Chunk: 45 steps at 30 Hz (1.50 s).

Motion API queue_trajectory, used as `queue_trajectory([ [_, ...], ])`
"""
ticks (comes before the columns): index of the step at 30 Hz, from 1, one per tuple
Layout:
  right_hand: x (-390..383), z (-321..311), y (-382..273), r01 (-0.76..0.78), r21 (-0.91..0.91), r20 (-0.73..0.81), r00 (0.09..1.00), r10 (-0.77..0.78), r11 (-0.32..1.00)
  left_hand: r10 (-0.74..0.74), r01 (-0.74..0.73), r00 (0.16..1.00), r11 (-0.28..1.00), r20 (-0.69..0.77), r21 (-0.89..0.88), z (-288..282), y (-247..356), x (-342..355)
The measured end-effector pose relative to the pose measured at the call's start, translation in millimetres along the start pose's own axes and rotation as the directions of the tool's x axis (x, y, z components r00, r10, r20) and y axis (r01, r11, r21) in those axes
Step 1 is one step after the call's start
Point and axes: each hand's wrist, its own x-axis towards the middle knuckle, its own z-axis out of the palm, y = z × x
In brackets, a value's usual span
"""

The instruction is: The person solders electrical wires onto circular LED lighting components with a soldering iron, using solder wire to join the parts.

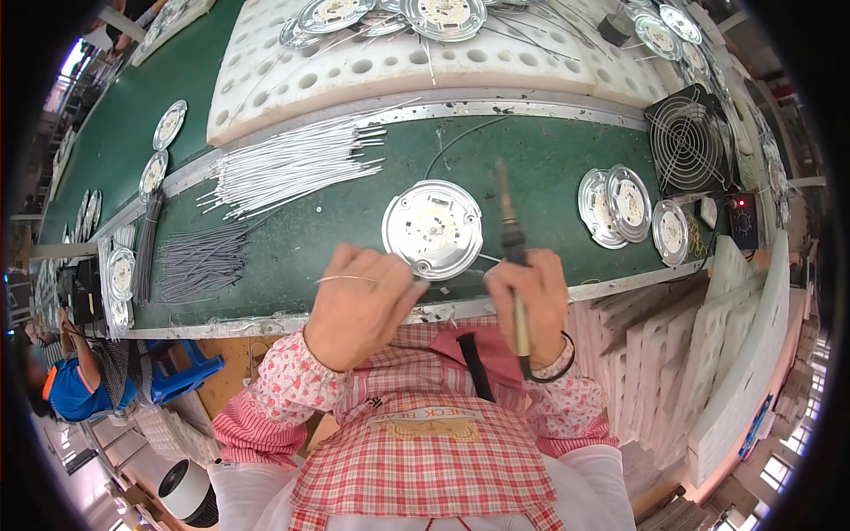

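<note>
A round silver LED lamp plate lies on the green bench in front of me, its lit-coloured chips facing up. My left hand is curled at its lower left edge; what its fingers hold, if anything, is hidden. Across those fingers runs a thin pale strand. My right hand grips a soldering iron beside the plate, the tip pointing away from me and slightly blurred. A short white wire end shows between the plate and my right fingers.
White wires and grey wires lie in bundles at left. Finished-looking plates rest at right, near a fan and a control box. Behind the bench strip stands a perforated white foam board bearing more plates.
</note>
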Motion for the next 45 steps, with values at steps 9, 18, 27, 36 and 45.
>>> queue_trajectory([
  [9,-15.0,-24.4,-10.9,-0.275,0.336,0.138,0.96,0.242,0.901,-0.085,0.088,0.968,0.996,-0.235,0.001,24.9,7.1,8.9],
  [18,-15.7,-10.5,-12.1,-0.391,0.453,0.211,0.92,0.33,0.801,-0.085,0.094,0.98,0.995,-0.181,0.043,32.1,5.5,14.9],
  [27,-11.4,-6.1,-19.7,-0.43,0.429,0.213,0.903,0.373,0.795,-0.078,0.09,0.981,0.994,-0.179,0.06,32.7,5.6,17.5],
  [36,-0.3,-8.1,-35.4,-0.521,0.429,0.253,0.854,0.455,0.738,-0.074,0.086,0.98,0.994,-0.187,0.061,38.0,2.4,22.8],
  [45,-14.9,5.7,-37.4,-0.587,0.546,0.223,0.789,0.572,0.597,-0.078,0.082,0.987,0.997,-0.144,0.017,37.2,-1.2,24.5],
])
